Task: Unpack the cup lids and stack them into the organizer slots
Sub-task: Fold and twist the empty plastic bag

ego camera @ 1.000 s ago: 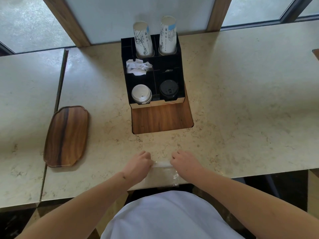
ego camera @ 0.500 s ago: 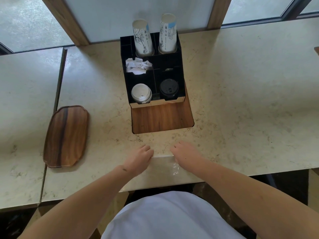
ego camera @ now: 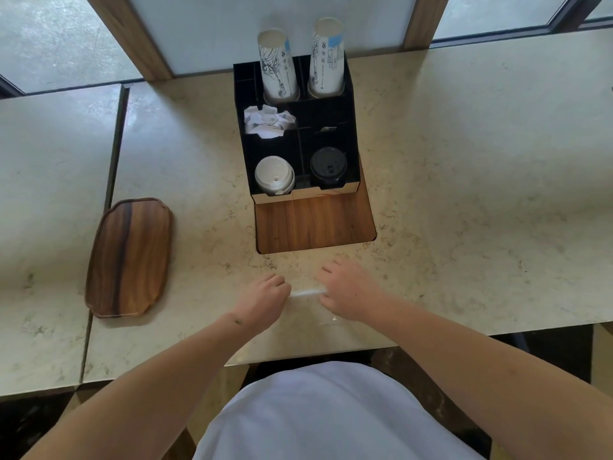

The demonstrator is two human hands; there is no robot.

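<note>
Soft daylight from the windows (ego camera: pixel 491 14); edges bend, hands slightly blurred.

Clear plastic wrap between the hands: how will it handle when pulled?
Probably floppy: the clear wrap looks thin and bunches into a white ridge between the left hand and right hand. Likely light and slippery, judging by its glossy glare. Contents are not discernible.

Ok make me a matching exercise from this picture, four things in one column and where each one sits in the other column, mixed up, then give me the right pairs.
Things:
1. white lids
2. black lids
3. crumpled paper
4. wooden tray

Places:
A. organizer's middle left slot
B. on the counter, left of the organizer
C. organizer's front right slot
D. organizer's front left slot

Pairs: 1-D, 2-C, 3-A, 4-B
</note>
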